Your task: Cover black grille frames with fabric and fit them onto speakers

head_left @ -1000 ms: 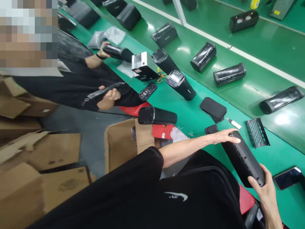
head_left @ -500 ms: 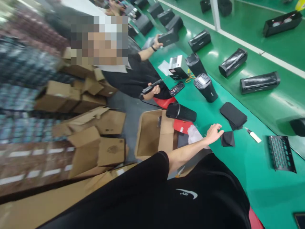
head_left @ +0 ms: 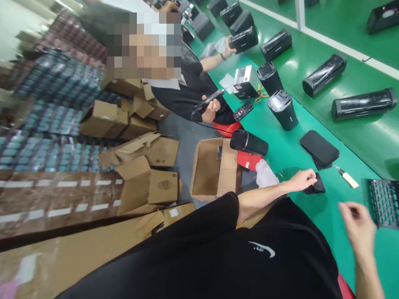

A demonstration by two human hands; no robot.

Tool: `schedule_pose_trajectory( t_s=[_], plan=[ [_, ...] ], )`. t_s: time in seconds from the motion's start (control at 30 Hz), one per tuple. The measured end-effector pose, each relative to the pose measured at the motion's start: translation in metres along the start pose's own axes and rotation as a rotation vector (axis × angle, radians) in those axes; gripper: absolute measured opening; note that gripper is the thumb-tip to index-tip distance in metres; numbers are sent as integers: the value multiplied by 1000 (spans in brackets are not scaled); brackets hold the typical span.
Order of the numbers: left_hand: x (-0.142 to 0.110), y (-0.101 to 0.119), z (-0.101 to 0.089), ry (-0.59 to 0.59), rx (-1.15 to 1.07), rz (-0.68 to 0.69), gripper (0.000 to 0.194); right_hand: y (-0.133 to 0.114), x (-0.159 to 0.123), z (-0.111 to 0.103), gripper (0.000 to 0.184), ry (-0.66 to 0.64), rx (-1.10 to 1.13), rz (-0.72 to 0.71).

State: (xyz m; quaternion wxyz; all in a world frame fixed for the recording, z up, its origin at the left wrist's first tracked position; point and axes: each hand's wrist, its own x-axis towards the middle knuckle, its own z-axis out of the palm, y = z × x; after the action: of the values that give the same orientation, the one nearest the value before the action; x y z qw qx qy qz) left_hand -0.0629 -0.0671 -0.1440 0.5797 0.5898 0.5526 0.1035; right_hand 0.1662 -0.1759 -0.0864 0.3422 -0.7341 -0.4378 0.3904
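My left hand (head_left: 301,181) is closed at the near edge of a small square black piece of sheet or cloth (head_left: 317,187). A corner of the piece stands up at my fingertips. My right hand (head_left: 358,224) is above the green table, slightly blurred, its fingers bent with a gap showing between them and nothing visible inside. Right of it lies a black perforated panel (head_left: 385,203). Beyond my left hand are a stack of black rectangular sheets (head_left: 319,148) and a small tool with a pale handle (head_left: 349,179).
Black cylindrical speakers (head_left: 249,142) stand and lie along the green table (head_left: 333,245). Several more lie on the green surface beyond. At left, a co-worker's hand (head_left: 212,109) holds a dark elongated device. Open cardboard boxes (head_left: 205,166) are on the floor.
My left hand has moved onto the small black piece and closed on its edge, raising a corner. My right hand has come into view from below right. The view has shifted.
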Motion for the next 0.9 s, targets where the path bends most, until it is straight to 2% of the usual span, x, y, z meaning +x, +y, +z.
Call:
schedule_pose_trajectory(
  t_s=[0.07, 0.1, 0.17, 0.27, 0.4, 0.47, 0.6, 0.63, 0.7, 0.8, 0.83, 0.9],
  plan=[
    [5, 5, 8, -76, -271, -4, 21, 4, 6, 50, 61, -62, -8, 26],
    [8, 7, 13, -106, -410, -10, 25, 6, 10, 68, 67, -76, -13, 50],
    [15, 11, 21, -139, -580, -12, 35, 14, 18, 86, 72, -68, -27, 107],
    [25, 15, 26, -132, -621, 16, 44, 29, 27, 75, 64, -15, -92, 185],
    [28, 10, 18, -24, -676, 24, 39, 35, 26, 49, 53, 117, -216, 224],
    [26, 4, 14, -32, -735, 13, 37, 30, 20, 56, 50, 77, -223, 173],
    [23, -4, 9, -155, -889, 36, 46, 18, 13, 99, 40, -155, -197, 45],
    [23, -6, 7, -122, -900, 39, 46, 17, 15, 108, 38, -170, -207, 44],
    [23, -8, 2, 57, -802, -21, 39, 18, 23, 119, 33, -146, -234, 70],
    [17, -15, -8, 331, -534, -191, 24, 26, 38, 114, 31, -111, -221, 116],
    [12, -18, -10, 368, -476, -234, 21, 29, 41, 110, 33, -107, -197, 131],
    [1, -23, -10, 353, -431, -286, 26, 33, 43, 102, 41, -101, -127, 170]
  ],
)
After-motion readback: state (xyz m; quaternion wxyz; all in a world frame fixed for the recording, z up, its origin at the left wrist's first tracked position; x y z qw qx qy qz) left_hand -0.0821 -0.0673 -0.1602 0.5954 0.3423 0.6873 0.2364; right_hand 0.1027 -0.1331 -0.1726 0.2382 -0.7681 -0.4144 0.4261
